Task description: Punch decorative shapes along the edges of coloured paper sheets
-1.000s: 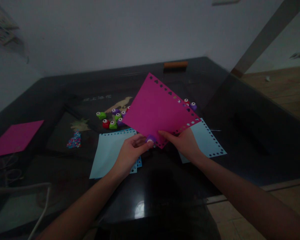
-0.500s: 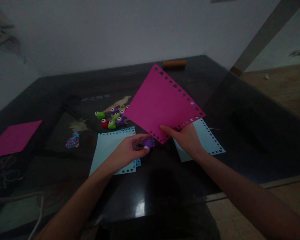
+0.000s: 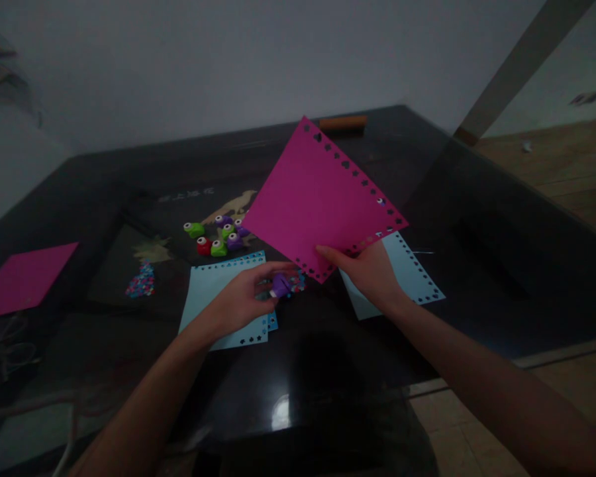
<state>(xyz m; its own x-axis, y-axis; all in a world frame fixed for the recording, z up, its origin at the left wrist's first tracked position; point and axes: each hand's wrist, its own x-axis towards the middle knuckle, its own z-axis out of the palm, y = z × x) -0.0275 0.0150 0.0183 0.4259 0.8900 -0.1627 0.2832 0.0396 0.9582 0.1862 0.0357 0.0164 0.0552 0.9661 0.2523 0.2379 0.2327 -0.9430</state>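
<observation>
Since a second ago my left hand (image 3: 241, 301) has come away from the magenta sheet (image 3: 322, 199) and dropped low over the table, carrying the small purple paper punch (image 3: 279, 285) with it, while my right hand (image 3: 372, 275) has tipped the sheet a little higher. I see the left fingers closed around the punch, which now sits just above the near light-blue sheet (image 3: 218, 301), close to a speck of loose punched bits. My right hand pinches the magenta sheet at its lower corner, thumb on top, so the sheet rises up and away from the grip toward the far edge of the dark glass table (image 3: 501, 265). That held corner, with its rows of punched holes, lies just right of and above the punch, a short gap between them; the left hand is the nearer one. Spare punches (image 3: 216, 235) lie well beyond, and another light-blue sheet (image 3: 412, 275) rests under my right hand
</observation>
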